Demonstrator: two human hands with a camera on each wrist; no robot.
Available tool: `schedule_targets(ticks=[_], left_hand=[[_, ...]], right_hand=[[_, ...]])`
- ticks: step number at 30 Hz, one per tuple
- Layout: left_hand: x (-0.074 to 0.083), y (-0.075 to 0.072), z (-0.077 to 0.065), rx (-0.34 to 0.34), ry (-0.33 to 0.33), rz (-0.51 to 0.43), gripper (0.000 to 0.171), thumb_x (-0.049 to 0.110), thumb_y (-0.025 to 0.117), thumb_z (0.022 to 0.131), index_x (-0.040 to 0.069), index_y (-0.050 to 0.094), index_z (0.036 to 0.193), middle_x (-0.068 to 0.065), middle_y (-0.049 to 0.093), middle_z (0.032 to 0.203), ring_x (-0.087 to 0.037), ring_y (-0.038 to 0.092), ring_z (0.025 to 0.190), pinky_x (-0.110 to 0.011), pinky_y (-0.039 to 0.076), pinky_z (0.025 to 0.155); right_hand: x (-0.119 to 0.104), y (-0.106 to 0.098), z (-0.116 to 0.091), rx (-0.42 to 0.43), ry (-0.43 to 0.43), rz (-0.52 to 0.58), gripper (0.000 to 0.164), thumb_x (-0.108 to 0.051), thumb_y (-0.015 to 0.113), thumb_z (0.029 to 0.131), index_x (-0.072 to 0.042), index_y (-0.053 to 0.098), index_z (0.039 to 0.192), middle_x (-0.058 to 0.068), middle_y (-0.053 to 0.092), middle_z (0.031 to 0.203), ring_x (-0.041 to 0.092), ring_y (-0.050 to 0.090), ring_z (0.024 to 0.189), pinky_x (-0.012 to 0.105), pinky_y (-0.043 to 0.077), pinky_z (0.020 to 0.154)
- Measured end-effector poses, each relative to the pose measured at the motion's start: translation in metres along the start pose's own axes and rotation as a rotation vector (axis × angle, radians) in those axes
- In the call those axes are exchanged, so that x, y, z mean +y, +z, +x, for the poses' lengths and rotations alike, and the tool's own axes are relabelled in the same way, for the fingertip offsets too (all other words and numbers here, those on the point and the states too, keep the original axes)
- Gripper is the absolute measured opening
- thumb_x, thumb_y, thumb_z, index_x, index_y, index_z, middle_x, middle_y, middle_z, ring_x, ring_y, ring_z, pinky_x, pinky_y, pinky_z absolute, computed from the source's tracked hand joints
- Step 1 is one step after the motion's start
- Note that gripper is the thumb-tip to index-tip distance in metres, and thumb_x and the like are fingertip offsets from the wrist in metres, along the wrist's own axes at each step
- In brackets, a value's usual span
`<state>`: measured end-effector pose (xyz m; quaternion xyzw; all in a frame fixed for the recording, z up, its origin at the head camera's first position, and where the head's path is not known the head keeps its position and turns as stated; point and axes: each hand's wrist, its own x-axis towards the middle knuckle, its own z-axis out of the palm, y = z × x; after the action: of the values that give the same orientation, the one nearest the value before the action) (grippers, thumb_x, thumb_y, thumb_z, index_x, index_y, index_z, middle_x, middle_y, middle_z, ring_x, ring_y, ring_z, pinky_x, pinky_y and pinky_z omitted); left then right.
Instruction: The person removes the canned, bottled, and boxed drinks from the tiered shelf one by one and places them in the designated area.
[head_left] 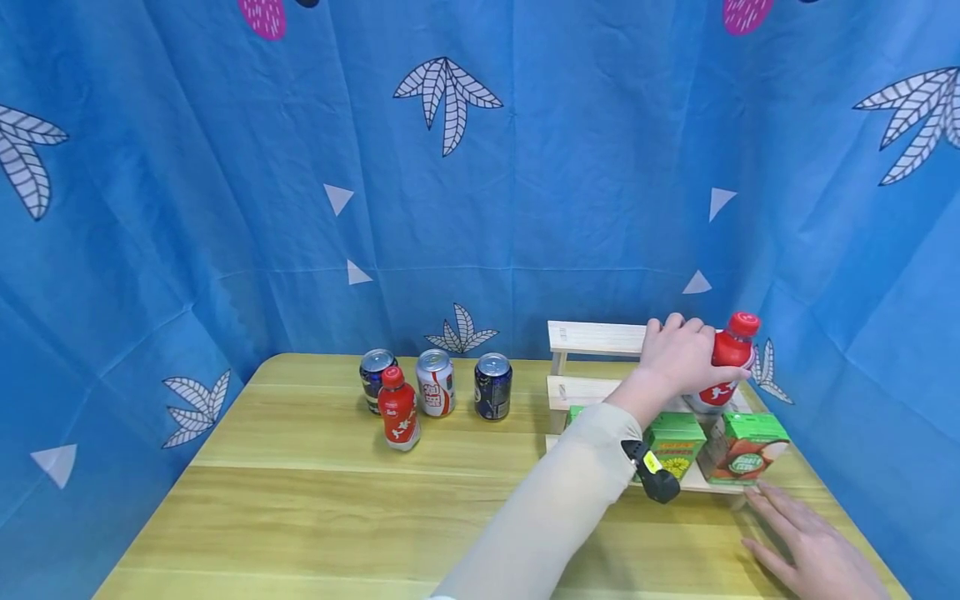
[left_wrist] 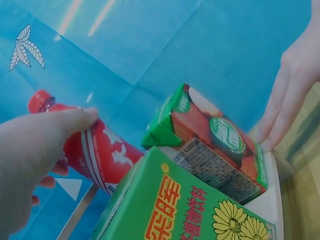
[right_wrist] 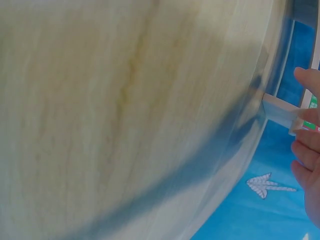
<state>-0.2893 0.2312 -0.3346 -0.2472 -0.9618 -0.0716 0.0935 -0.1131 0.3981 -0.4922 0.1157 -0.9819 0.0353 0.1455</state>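
Observation:
My left hand [head_left: 678,354] grips a red bottle [head_left: 732,342] with a red cap, its thumb across the front. The bottle stands upright at the right end of the wooden rack's [head_left: 596,337] middle tier; whether its base touches is hidden. In the left wrist view the bottle [left_wrist: 100,155] is behind a green drink carton [left_wrist: 175,205] and a brown-and-green carton [left_wrist: 215,140]. My right hand [head_left: 813,542] has its fingers extended, fingertips at the front right corner of the rack's lowest tier. In the right wrist view those fingers [right_wrist: 307,145] are partly cut off.
On the table [head_left: 300,508], to the left, stand another red bottle [head_left: 399,412], a white-and-red can [head_left: 436,385] and two dark blue cans, one [head_left: 492,387] nearer the rack and one [head_left: 375,371] behind the bottle. A blue curtain [head_left: 510,208] hangs behind and at both sides.

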Motion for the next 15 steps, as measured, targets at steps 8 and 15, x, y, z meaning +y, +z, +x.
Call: schedule_targets(ticks=[8, 15], left_hand=[[0.0002, 0.0011, -0.0005, 0.013, -0.005, -0.009, 0.056, 0.082, 0.050, 0.076, 0.040, 0.053, 0.113, 0.022, 0.053, 0.099, 0.002, 0.042, 0.098, -0.027, 0.035, 0.086], [-0.0008, -0.0021, -0.0038, 0.031, -0.004, -0.009, 0.055, 0.083, 0.049, 0.076, 0.040, 0.053, 0.111, 0.022, 0.052, 0.097, 0.002, 0.041, 0.096, -0.027, 0.034, 0.085]], right_hand=[[-0.0011, -0.0016, 0.0008, -0.014, 0.007, -0.002, 0.071, -0.043, 0.081, 0.074, -0.002, 0.060, 0.127, 0.025, 0.057, 0.130, 0.044, 0.056, 0.113, 0.058, 0.048, 0.087], [0.0001, 0.0004, 0.0000, 0.038, -0.022, -0.001, 0.069, -0.041, 0.082, 0.072, -0.002, 0.061, 0.125, 0.024, 0.059, 0.128, 0.044, 0.058, 0.111, 0.058, 0.048, 0.086]])
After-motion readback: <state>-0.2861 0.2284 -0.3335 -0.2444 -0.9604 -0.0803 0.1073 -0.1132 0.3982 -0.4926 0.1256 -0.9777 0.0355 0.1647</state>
